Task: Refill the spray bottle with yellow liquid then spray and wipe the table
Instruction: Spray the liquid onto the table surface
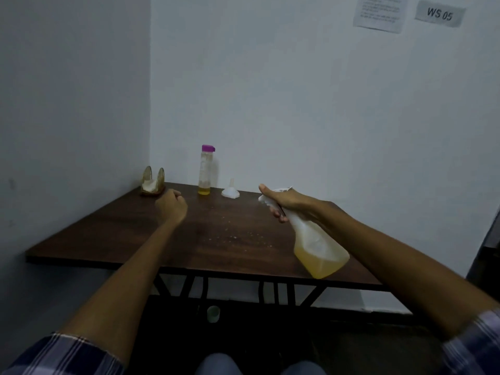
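My right hand grips the neck and trigger of a translucent spray bottle, held tilted above the right side of the dark wooden table; yellow liquid fills its lower part. Small droplets dot the tabletop in the middle. My left hand hovers with curled fingers over the far left of the table, just in front of a napkin holder with white tissue. A tall clear bottle with a purple cap and a little yellow liquid stands at the back. Beside it lies a white funnel.
The table sits in a corner, with walls at the left and back. Black metal legs run under it, and a small clear cup stands on the floor below. Paper notices hang high on the back wall.
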